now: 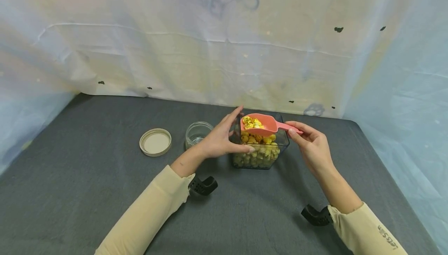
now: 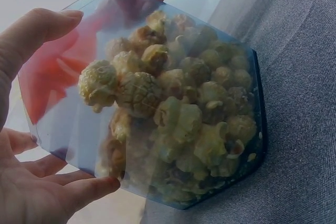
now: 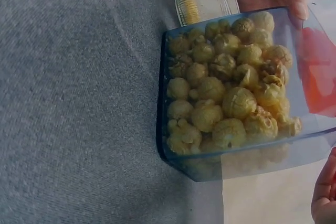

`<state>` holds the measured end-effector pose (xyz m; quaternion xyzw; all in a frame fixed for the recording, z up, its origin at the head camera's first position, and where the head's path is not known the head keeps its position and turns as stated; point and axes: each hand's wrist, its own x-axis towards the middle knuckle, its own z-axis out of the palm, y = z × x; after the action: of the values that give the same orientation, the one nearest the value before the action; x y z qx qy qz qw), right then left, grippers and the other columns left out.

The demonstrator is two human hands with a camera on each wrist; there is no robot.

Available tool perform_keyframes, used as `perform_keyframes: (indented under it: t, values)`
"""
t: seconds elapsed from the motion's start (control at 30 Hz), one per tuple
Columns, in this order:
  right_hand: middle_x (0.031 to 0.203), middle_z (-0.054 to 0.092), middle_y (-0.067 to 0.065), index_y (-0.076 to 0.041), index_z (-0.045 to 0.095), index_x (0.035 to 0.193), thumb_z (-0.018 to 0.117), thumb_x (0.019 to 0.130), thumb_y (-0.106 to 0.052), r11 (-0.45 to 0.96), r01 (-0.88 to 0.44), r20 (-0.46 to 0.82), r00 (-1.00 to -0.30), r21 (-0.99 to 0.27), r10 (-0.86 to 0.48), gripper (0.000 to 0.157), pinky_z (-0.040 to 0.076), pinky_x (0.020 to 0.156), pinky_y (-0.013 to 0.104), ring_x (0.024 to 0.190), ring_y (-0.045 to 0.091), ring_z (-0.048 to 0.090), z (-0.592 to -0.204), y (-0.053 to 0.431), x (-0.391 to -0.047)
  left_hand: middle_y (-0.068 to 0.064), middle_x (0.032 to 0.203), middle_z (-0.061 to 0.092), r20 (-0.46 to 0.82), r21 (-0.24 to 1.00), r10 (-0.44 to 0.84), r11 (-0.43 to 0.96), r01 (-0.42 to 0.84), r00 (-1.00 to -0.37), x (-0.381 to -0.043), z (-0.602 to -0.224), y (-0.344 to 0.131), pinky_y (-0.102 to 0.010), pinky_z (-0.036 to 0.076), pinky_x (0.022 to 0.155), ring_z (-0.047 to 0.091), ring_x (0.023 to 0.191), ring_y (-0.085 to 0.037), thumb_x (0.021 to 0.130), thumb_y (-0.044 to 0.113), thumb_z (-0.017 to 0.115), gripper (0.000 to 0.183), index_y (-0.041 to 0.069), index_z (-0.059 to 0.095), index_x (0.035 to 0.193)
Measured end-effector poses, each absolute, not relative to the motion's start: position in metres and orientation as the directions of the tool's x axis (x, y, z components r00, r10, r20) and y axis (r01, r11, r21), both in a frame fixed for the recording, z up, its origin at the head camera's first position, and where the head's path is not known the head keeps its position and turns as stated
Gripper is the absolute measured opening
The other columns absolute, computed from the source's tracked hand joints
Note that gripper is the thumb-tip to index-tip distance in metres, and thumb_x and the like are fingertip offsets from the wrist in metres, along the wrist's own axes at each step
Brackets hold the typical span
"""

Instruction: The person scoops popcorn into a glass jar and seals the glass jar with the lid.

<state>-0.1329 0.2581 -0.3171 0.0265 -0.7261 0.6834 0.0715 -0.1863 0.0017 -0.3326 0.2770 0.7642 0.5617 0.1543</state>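
Observation:
A clear bluish square container (image 1: 281,145) stands on the table, part filled with yellow-coated popcorn (image 3: 210,93). My left hand (image 1: 219,140) grips it from the left, thumb along the near side and fingers around the far side near the rim. Between thumb and fingers of my right hand (image 1: 313,146) is the handle of a pink scoop (image 1: 269,124). Several popcorn pieces (image 1: 252,123) lie in the scoop's bowl, which is held level over the container's opening. Through the wall, the left wrist view shows the scoop as a red shape.
Left of the container stands an open glass jar (image 1: 190,135), partly behind my left hand. A round cream lid (image 1: 155,142) lies further left on the dark grey tablecloth (image 1: 87,177). Behind the table hangs a pale patterned curtain (image 1: 182,60).

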Motion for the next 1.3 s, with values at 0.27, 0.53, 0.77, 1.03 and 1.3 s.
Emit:
perform_keyframes:
  t: [0.27,0.53,0.77,1.03,1.3]
  values:
    - [0.097,0.066,-0.005,-0.006,0.067,0.112,0.063,0.093,-0.011,0.022,-0.147,0.148,-0.988,-0.989,0.052,0.021,0.053,0.079,0.014,0.085,0.006,0.061,-0.313,0.258,-0.130,-0.005,0.160,0.009,0.073,0.947,0.596,0.209,0.242,-0.800,-0.186,-0.332,0.002,-0.049,0.031,0.114,0.017,0.147,-0.026,0.078,0.023,0.081,0.110,0.032,0.003,0.155]
    - [0.094,0.067,-0.005,-0.006,0.068,0.110,0.064,0.092,-0.010,0.045,-0.167,0.170,-0.983,-0.985,0.071,0.019,0.053,0.079,0.015,0.084,0.008,0.061,-0.309,0.257,-0.130,-0.006,0.161,0.007,0.061,0.931,0.595,0.255,0.260,-0.801,-0.186,-0.330,0.001,-0.048,0.030,0.114,0.019,0.146,-0.026,0.077,0.027,0.081,0.112,0.031,0.001,0.155]
    - [0.098,0.066,-0.003,-0.006,0.070,0.109,0.066,0.090,-0.009,0.027,-0.190,0.192,-0.977,-0.981,0.089,0.019,0.053,0.080,0.015,0.083,0.007,0.061,-0.302,0.259,-0.131,-0.008,0.161,0.010,0.038,0.875,0.550,0.385,0.294,-0.835,-0.183,-0.325,-0.001,-0.058,0.027,0.112,0.016,0.147,-0.031,0.074,0.039,0.082,0.113,0.028,0.003,0.156]
    - [0.108,0.062,0.000,-0.004,0.070,0.110,0.066,0.089,-0.006,-0.006,-0.225,0.224,-0.971,-0.974,0.088,0.021,0.053,0.081,0.015,0.087,0.008,0.063,-0.294,0.258,-0.132,0.001,0.159,0.019,0.083,0.870,0.503,0.385,0.309,-0.860,-0.178,-0.318,-0.013,-0.059,0.028,0.112,0.018,0.147,-0.025,0.073,0.043,0.082,0.111,0.030,0.008,0.155]
    - [0.108,0.063,0.001,-0.004,0.071,0.111,0.065,0.090,-0.005,-0.045,-0.235,0.231,-0.970,-0.971,0.077,0.022,0.053,0.083,0.015,0.087,0.008,0.064,-0.289,0.255,-0.131,0.003,0.160,0.017,0.087,0.865,0.485,0.397,0.308,-0.870,-0.178,-0.314,-0.026,-0.060,0.027,0.111,0.018,0.147,-0.025,0.074,0.045,0.080,0.107,0.035,0.010,0.154]
